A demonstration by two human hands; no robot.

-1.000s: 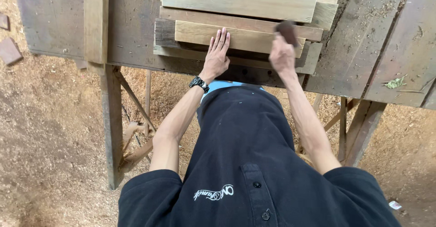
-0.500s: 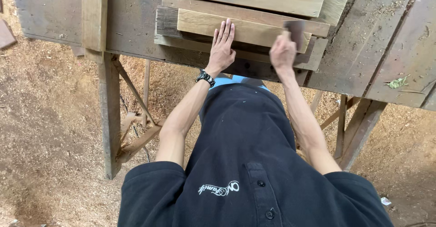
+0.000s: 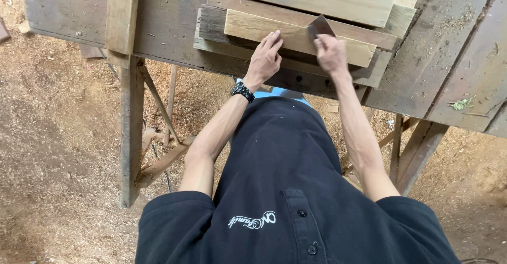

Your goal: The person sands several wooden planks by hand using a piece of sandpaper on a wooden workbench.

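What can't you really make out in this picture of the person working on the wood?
- Head view: most of the flat metal blade is covered by the right hand, so its grip and full shape are hidden.
- The stacked boards run off the top edge, so their length is unknown.
- The left hand hides the wood beneath it.
- The workbench is cut by the frame edges.

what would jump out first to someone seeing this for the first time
Two bare hands at the top centre: the left hand lies flat on a pale wooden board, while the right hand presses a thin metal blade onto it. The board tops a stack on a worn workbench, above a sawdust-covered floor.
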